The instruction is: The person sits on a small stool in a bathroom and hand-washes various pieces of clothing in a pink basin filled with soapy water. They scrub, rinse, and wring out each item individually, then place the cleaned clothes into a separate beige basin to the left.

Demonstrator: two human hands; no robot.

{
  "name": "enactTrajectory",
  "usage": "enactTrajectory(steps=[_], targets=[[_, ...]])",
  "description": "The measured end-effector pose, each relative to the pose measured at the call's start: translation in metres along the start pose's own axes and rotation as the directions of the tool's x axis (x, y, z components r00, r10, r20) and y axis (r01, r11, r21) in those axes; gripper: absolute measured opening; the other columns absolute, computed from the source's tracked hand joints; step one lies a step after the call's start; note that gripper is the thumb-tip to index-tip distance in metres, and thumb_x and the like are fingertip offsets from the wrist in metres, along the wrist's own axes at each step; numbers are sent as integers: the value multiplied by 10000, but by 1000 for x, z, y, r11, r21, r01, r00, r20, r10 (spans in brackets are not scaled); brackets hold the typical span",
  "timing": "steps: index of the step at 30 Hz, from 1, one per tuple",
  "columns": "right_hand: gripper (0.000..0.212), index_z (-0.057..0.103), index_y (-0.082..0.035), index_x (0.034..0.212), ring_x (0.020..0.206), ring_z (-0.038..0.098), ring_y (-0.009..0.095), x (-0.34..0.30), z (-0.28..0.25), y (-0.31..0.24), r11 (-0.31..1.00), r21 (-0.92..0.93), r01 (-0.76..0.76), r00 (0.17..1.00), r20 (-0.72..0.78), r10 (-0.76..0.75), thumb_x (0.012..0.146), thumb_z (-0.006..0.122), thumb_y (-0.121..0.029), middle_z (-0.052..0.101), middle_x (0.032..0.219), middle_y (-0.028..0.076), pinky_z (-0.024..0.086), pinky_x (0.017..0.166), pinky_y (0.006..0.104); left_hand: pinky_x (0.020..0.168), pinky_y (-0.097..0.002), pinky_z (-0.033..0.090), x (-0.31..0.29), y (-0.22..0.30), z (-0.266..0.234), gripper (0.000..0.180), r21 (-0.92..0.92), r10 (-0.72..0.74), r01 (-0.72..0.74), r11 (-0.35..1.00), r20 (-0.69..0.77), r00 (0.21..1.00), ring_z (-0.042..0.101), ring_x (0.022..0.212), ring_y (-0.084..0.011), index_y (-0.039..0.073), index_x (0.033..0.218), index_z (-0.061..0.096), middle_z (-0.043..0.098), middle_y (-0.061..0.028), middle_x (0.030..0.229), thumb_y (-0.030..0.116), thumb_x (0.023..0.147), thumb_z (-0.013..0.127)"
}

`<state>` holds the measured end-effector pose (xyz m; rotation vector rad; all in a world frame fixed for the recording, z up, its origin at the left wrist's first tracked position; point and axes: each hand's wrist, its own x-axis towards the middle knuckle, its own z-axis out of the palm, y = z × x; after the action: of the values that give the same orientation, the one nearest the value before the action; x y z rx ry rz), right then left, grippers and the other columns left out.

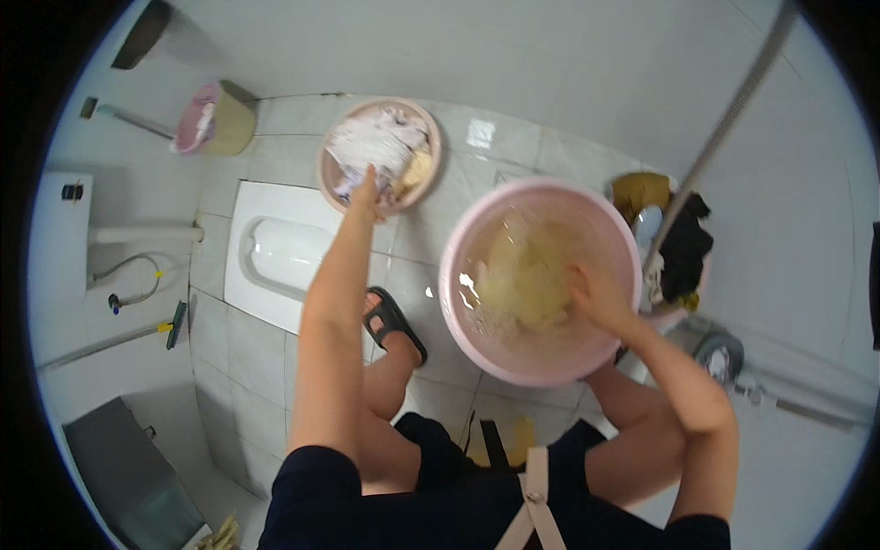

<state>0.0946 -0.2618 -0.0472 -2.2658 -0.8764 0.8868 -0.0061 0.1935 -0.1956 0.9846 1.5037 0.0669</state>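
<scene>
A large pink basin (pixel 448 307) of cloudy water stands on the floor in front of me. Pale yellow cloth (pixel 527 280) lies bunched in its water. My right hand (pixel 591 291) reaches in at the basin's right side, its fingers closed at the cloth's edge and partly blurred by the water. Farther left is a smaller pink basin (pixel 324 174) heaped with white and pale laundry (pixel 380 142). At its near rim, my left hand (pixel 365 192) is stretched over the laundry with a finger extended and its fingers apart.
A squat toilet (pixel 284 252) is set in the tiled floor at left. Dark clothes (pixel 686 247) lie in another container at right, beside a hanging shower hose (pixel 724 124). A waste bin (pixel 229 126) stands far left; a brush (pixel 176 325) leans below it. My sandalled foot (pixel 394 325) is between toilet and basin.
</scene>
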Motion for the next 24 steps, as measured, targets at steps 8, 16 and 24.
enactTrajectory(steps=[8, 16, 24], targets=[[455, 557, -23, 1105, 944, 581, 341, 45, 71, 21, 996, -72, 44, 998, 52, -41, 678, 644, -156, 595, 1022, 207, 462, 829, 409, 955, -437, 334, -214, 29, 64, 360, 329, 957, -922, -205, 267, -118, 445, 1083, -357, 22, 1102, 532, 524, -190, 1104, 15, 743, 550], [269, 653, -45, 867, 786, 621, 307, 15, 108, -30, 992, -125, -32, 939, 336, 73, 648, 675, -199, 646, 847, 177, 483, 724, 404, 947, -431, 380, -249, -128, 85, 426, 411, 616, -902, -133, 747, 250, 469, 1107, -370, 16, 1120, 549, 480, -205, 1211, 30, 694, 577], [236, 653, -18, 840, 733, 620, 329, 8, 96, 49, 975, -215, 49, 933, 358, 32, 655, 648, -164, 634, 780, 208, 485, 682, 420, 940, -392, 412, -227, -178, 126, 539, 728, 170, -661, 184, 639, 751, 553, 1070, -329, 16, 1093, 602, 583, -221, 1125, 280, 637, 711]])
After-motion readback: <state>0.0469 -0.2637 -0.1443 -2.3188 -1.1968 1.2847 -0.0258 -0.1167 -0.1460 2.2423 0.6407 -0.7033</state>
